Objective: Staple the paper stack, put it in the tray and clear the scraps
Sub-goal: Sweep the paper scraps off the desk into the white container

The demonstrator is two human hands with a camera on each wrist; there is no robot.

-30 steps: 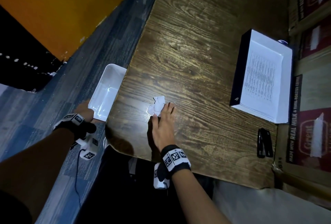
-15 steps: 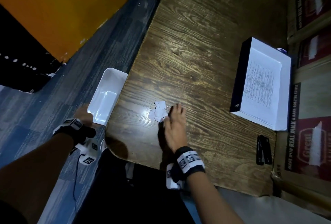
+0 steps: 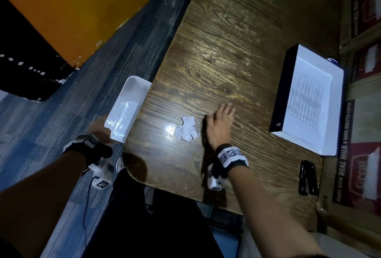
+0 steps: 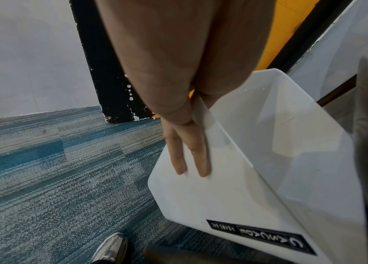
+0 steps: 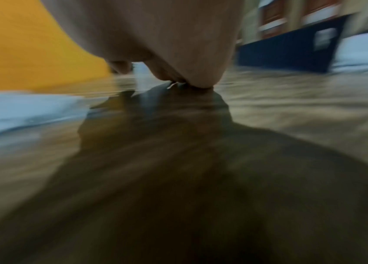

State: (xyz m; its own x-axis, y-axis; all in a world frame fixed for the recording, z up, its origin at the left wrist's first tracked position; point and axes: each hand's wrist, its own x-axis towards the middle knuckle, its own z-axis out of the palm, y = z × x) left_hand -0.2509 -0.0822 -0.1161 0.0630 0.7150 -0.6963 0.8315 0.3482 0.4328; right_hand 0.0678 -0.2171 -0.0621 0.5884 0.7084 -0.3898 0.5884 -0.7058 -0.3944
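Crumpled white paper scraps (image 3: 186,128) lie in a small heap on the wooden table (image 3: 226,51). My right hand (image 3: 221,120) stands on its edge just right of the heap, fingers straight, holding nothing; a small gap separates it from the scraps. The right wrist view is blurred: the hand's edge (image 5: 197,83) touches the wood, with the scraps (image 5: 20,110) off to its left. My left hand (image 3: 100,130) pinches the near end of a white bin (image 3: 128,103) held against the table's left edge; its fingers (image 4: 189,153) lie on the bin's (image 4: 246,187) outer wall. The printed paper stack (image 3: 307,101) lies in the dark-walled tray (image 3: 282,92) at right.
A black stapler (image 3: 308,177) lies near the table's front right corner, below the tray. Cardboard boxes (image 3: 362,154) line the right side. Blue carpet (image 3: 61,134) and an orange wall (image 3: 72,10) are to the left. A shoe (image 4: 110,248) shows under the bin.
My right hand has drawn off to the right, from touching the scraps to standing a little apart from them. The left hand keeps its hold on the white bin at the table edge.
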